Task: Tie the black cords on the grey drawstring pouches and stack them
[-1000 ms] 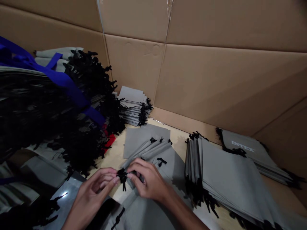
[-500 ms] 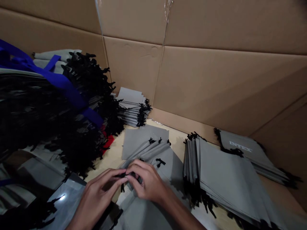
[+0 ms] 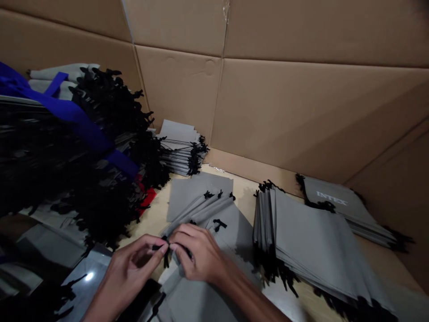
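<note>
Left hand (image 3: 132, 273) and right hand (image 3: 197, 252) close together, fingertips pinching black drawstring ends (image 3: 165, 255) of a grey drawstring pouch (image 3: 187, 299), on a pale wooden table (image 3: 241, 197). Just beyond, fanned grey pouches (image 3: 197, 210). To the right, a squared pouch stack (image 3: 311, 241) and INTEX-printed pouches (image 3: 335, 201). To the left, a tall black-corded heap (image 3: 110, 134) with blue strap (image 3: 77, 114). Behind, small stack (image 3: 179, 147), cardboard panels (image 3: 284, 112).

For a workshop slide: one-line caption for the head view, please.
Left hand and right hand pinch the black drawcord of a grey drawstring bag beside stacked bags.
</note>
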`<state>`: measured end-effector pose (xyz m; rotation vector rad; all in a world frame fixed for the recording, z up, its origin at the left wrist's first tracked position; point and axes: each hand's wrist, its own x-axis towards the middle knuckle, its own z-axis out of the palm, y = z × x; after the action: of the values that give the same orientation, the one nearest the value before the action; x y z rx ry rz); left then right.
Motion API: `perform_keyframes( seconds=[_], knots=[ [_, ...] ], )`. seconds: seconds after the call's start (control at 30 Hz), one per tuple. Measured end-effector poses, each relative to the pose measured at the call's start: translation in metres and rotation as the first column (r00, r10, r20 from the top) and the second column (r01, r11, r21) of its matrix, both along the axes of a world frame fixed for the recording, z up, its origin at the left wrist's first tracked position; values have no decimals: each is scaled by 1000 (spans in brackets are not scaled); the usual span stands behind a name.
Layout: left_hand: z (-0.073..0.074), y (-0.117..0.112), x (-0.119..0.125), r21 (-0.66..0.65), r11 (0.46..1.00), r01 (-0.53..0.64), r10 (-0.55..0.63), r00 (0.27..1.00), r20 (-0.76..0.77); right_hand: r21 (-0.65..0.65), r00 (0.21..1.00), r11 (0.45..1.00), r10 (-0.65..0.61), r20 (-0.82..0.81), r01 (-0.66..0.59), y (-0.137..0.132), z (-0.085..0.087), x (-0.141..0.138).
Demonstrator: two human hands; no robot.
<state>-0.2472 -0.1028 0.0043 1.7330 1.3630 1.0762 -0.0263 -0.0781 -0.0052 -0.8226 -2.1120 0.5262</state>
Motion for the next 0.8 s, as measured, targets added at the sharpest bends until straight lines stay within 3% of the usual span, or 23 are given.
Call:
perform_keyframes(
  seconds=[0.13,0.37,0.63,0.8],
  knots=[
    [-4,-4,-3,6,999,-34,34,999,-2,-14,1000,1000,-15,22,15,-3,0,0],
    [7,-1,-13,-75,989,126,-134,983,-122,-25,995,999,-17,98,20,-7,-5,2],
    [16,11,-3,-205,959,197,-185,980,76,68,997,997,26,74,-31,-1,-9,1],
    [16,10,-8,-226,955,193,-188,981,44,55,996,998,35,80,-39,-3,-7,2]
  ],
)
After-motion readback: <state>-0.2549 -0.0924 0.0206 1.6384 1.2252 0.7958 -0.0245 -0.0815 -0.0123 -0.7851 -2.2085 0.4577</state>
